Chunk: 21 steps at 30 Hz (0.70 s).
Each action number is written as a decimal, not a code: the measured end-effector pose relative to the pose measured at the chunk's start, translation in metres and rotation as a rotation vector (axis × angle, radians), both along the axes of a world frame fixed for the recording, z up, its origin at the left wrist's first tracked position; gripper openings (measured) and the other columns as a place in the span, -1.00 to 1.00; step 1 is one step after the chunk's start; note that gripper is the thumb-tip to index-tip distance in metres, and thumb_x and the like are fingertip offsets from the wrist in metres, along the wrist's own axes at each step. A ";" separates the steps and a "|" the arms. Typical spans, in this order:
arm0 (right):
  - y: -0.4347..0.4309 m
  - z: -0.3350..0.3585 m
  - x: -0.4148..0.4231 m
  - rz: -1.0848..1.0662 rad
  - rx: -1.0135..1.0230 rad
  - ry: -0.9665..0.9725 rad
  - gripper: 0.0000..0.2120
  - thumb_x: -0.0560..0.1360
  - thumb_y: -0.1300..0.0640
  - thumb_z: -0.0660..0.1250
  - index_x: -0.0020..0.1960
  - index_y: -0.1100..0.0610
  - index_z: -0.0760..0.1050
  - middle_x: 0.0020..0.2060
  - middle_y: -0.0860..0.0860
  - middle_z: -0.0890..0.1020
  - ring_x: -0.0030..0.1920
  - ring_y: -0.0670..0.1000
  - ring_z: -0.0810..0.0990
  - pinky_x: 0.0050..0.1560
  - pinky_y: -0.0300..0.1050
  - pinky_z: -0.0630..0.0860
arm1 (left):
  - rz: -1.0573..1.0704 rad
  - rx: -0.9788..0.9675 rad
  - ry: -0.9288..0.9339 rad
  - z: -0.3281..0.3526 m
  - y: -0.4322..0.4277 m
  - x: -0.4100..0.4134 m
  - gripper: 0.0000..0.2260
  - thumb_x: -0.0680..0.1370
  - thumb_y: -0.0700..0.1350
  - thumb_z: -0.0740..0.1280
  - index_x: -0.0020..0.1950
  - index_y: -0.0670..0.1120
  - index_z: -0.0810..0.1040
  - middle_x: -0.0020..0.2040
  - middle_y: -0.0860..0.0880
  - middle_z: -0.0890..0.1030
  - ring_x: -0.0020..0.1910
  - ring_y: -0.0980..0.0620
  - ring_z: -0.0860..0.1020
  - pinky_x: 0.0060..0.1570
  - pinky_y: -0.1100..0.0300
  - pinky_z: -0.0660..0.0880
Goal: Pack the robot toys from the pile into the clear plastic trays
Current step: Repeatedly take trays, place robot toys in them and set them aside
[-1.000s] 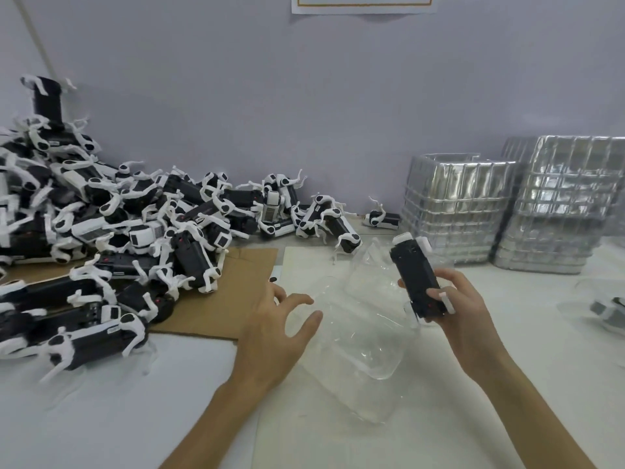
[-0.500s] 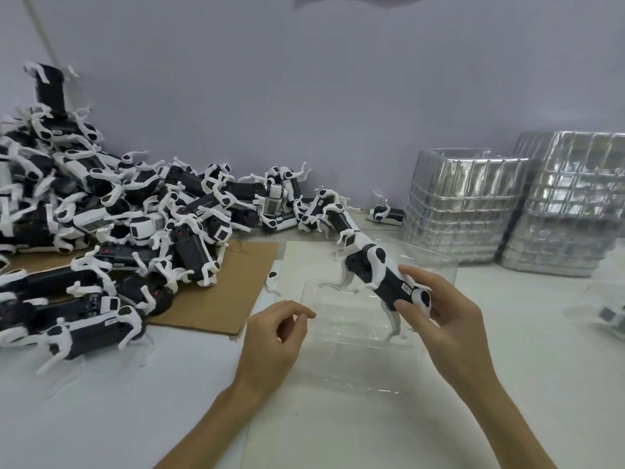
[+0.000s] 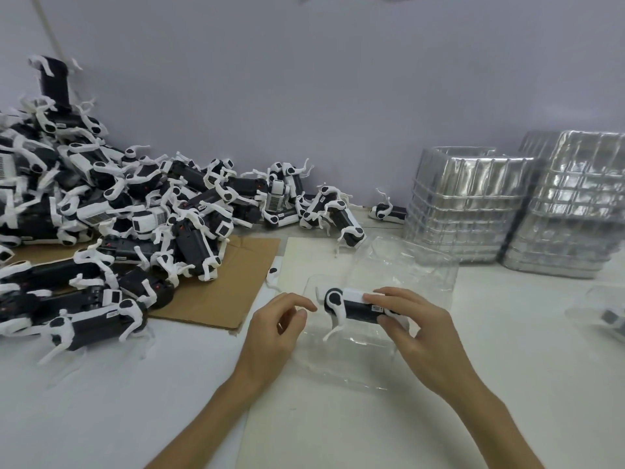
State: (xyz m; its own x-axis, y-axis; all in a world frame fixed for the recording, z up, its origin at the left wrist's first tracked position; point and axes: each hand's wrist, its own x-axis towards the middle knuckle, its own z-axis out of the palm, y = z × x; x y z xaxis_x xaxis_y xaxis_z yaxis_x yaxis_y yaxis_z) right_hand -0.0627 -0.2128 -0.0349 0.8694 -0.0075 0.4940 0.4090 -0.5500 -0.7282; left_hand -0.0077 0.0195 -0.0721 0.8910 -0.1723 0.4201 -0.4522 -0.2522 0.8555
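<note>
A white tabletop (image 3: pixel 507 333) runs along a pale wall. A big pile of black-and-white robot toys (image 3: pixel 111 214) fills its left side, partly on a cardboard sheet (image 3: pixel 223 292). Stacks of clear plastic trays (image 3: pixel 473 204) stand at the right rear. One open clear tray (image 3: pixel 406 265) lies at the centre. The right hand (image 3: pixel 419 330) grasps a robot toy (image 3: pixel 351 308) by one end, level over the tray, legs down. The left hand (image 3: pixel 274 330) curls at the tray's left edge; whether it pinches the rim is unclear.
</note>
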 end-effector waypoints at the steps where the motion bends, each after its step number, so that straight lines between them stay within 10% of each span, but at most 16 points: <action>1: 0.000 0.000 0.000 0.008 -0.009 0.025 -0.55 0.51 0.43 0.39 0.17 -0.08 0.68 0.11 -0.20 0.64 0.19 -0.17 0.57 0.20 -0.40 0.40 | 0.008 0.005 -0.001 -0.001 0.000 0.000 -0.80 0.55 -0.13 0.26 -0.09 0.12 0.63 -0.33 0.17 0.49 -0.40 0.15 0.38 -0.35 0.35 0.29; 8: -0.006 -0.004 0.003 -0.012 -0.088 0.153 -0.53 0.60 0.33 0.30 0.14 -0.26 0.62 0.02 -0.21 0.58 0.15 0.11 0.51 0.26 0.24 0.40 | 0.029 0.095 -0.059 -0.004 -0.002 0.000 -0.80 0.53 0.00 0.21 -0.08 0.16 0.63 -0.22 0.13 0.57 -0.32 0.10 0.45 -0.33 0.36 0.32; 21: 0.001 0.004 0.004 -0.210 -0.293 0.193 -0.61 0.61 0.16 0.28 0.09 -0.38 0.59 -0.07 -0.35 0.57 0.05 -0.15 0.36 0.10 -0.17 0.09 | -0.036 0.091 -0.056 -0.008 -0.003 0.004 -0.79 0.54 0.07 0.16 -0.07 0.17 0.60 -0.21 0.11 0.54 -0.35 0.12 0.42 -0.32 0.28 0.33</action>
State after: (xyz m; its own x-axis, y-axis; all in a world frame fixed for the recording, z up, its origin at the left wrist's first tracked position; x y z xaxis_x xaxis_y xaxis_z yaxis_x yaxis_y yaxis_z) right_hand -0.0582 -0.2114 -0.0311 0.9408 -0.0782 0.3298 0.1368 -0.8028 -0.5804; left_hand -0.0042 0.0170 -0.0802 0.8593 -0.2435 0.4499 -0.5085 -0.3103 0.8032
